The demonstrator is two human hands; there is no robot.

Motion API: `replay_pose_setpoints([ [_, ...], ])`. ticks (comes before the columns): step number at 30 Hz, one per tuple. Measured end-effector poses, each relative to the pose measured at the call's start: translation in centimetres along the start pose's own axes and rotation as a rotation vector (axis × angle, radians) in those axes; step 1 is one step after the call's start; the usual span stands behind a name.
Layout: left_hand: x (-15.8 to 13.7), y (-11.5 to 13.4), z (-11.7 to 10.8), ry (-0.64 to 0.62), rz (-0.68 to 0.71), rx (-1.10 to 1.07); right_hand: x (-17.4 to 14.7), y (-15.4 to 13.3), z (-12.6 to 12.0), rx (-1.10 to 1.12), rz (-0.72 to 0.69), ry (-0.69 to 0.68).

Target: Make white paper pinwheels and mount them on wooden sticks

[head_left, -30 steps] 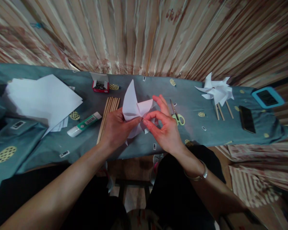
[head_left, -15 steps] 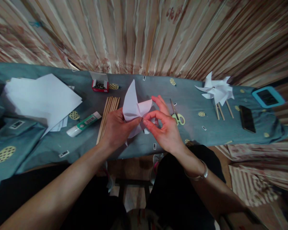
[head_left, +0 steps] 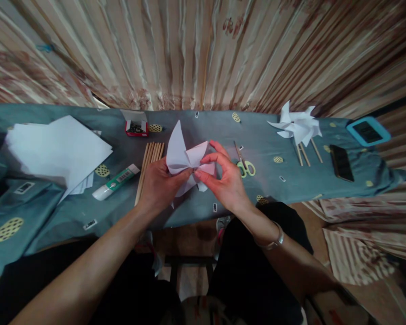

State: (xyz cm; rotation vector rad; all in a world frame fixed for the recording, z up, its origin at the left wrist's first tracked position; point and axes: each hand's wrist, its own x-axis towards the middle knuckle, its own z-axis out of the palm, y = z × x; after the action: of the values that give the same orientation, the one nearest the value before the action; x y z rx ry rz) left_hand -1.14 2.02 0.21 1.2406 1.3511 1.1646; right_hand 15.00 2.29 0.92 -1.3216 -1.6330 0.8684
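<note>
A white paper pinwheel (head_left: pixel 177 146) is held up over the cloth between my two hands. My left hand (head_left: pixel 160 183) grips it from the left, thumb pressed at its centre. My right hand (head_left: pixel 225 180) pinches at the centre from the right, with thumb and index finger closed there; anything small between those fingertips is hidden. Just left of my left hand lies a bundle of wooden sticks (head_left: pixel 152 155). Scissors with green handles (head_left: pixel 248 168) rest to the right of my right hand.
A glue stick (head_left: pixel 117 181) and a stack of white paper (head_left: pixel 61 146) lie at left. Behind stands a small red box (head_left: pixel 136 128) of pins. Finished pinwheels (head_left: pixel 299 126) on sticks, a phone (head_left: pixel 341 162) and a blue-framed device (head_left: pixel 368 131) are at right.
My right fingers have pressed closer onto the pinwheel's centre, and its right-hand blade sits differently. The camera view has shifted slightly. Both hands still hold the pinwheel.
</note>
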Motion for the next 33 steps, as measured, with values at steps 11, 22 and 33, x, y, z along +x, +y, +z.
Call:
replay_pose_setpoints([
  [11, 0.0, 0.2, 0.0, 0.005, -0.015, -0.034, 0.0, 1.0, 0.4, 0.052, 0.047, 0.060],
  [22, 0.0, 0.0, -0.2, 0.015, 0.018, 0.002, 0.1, 1.6, 1.7, 0.282, 0.162, 0.070],
  [33, -0.1, 0.3, 0.3, 0.034, -0.097, -0.210, 0.0, 1.1, 1.5, 0.479, 0.260, -0.046],
])
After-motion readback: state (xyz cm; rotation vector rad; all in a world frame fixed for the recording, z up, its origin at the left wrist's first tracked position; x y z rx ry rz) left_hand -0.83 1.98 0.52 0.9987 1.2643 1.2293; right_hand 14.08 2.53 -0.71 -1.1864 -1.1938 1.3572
